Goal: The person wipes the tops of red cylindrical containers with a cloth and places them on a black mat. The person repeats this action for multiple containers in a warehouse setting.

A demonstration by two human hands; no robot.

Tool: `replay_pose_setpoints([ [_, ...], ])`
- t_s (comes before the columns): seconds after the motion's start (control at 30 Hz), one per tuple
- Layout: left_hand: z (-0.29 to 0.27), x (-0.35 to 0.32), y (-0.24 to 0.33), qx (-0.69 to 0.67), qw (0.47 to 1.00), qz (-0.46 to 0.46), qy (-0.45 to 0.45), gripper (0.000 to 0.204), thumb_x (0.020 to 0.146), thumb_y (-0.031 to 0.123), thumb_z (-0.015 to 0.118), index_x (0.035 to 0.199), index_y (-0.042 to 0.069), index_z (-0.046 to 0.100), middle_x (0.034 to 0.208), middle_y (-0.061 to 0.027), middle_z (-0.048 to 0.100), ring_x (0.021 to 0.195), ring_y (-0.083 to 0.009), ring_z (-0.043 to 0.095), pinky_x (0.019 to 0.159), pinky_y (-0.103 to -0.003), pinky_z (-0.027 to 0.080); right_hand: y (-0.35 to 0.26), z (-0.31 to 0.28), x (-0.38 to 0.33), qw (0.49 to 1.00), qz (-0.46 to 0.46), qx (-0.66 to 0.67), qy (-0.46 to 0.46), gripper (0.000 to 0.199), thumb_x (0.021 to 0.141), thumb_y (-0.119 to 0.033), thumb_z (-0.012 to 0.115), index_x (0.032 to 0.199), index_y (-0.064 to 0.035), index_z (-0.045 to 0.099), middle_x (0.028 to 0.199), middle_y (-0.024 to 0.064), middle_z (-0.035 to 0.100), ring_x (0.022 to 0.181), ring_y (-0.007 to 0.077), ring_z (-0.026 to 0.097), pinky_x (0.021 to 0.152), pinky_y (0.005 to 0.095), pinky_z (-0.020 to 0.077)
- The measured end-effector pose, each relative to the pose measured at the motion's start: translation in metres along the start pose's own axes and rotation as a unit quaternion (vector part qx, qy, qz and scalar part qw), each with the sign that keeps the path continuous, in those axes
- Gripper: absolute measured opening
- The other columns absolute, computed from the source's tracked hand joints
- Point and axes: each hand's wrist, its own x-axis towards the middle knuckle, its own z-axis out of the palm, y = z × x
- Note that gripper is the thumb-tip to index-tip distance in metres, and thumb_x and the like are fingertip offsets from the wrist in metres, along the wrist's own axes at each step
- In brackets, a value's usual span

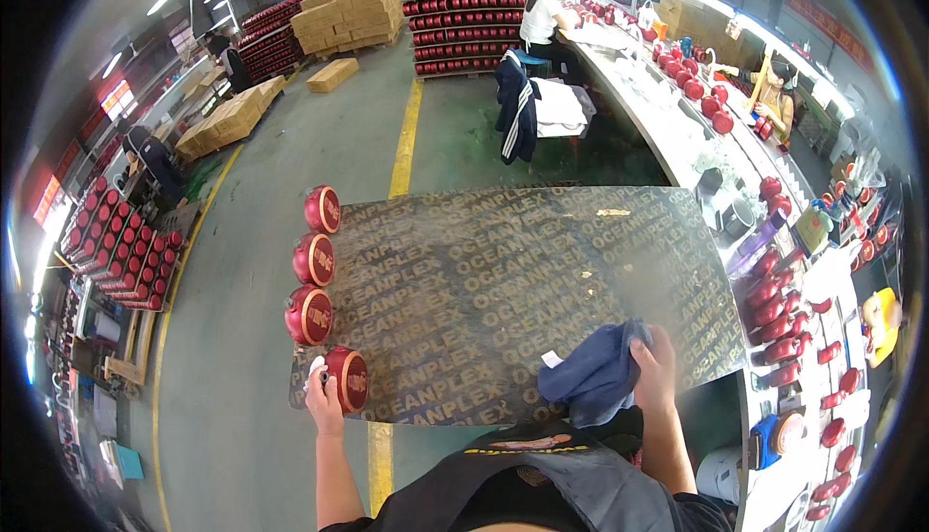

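My left hand [325, 404] is closed on the left side of a red round drum-like item [350, 380] at the board's near left corner. Its face has a tan rim and tan markings; what kind of item it is I cannot tell. Something small and white shows at my left fingers. Three more such items, a near one [310, 315], a middle one [314, 259] and a far one [322, 210], stand in a row along the left edge. In my right hand [656, 367] is a bunched blue-grey cloth [590, 372], resting over the near right part of the board.
Under these lies a dark printed board [464, 309] with light scraps on it. A long white workbench [639, 96] with many red items runs along the right. Beyond the board stands a chair with a draped dark jacket [518, 111]. A person [544, 24] sits at the bench; stacked cartons [348, 14] stand behind.
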Motion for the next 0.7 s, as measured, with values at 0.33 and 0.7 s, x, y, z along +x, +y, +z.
replay_pose_setpoints([
  [0.33, 0.011, 0.002, 0.013, 0.036, 0.999, -0.012, 0.027, 0.029, 0.093, 0.017, 0.054, 0.116, -0.001, 0.054, 0.118, -0.0191, 0.059, 0.108, -0.0359, 0.055, 0.095, -0.041, 0.041, 0.014, -0.018, 0.016, 1.000, 0.008, 0.018, 0.012, 0.015, 0.089, -0.007, 0.063, 0.100, -0.0025, 0.055, 0.089, 0.0012, 0.059, 0.079, 0.0074, 0.054, 0.074, 0.0230, 0.0463],
  [0.7, 0.024, -0.004, 0.009, 0.063, 0.992, -0.057, 0.091, 0.027, 0.094, 0.017, 0.055, 0.114, -0.001, 0.054, 0.115, -0.0183, 0.060, 0.106, -0.0353, 0.055, 0.092, -0.041, 0.042, 0.011, 0.004, 0.025, 0.999, 0.024, -0.028, -0.016, 0.014, 0.088, -0.005, 0.060, 0.100, -0.0023, 0.055, 0.089, 0.0014, 0.059, 0.079, 0.0075, 0.054, 0.073, 0.0228, 0.0461],
])
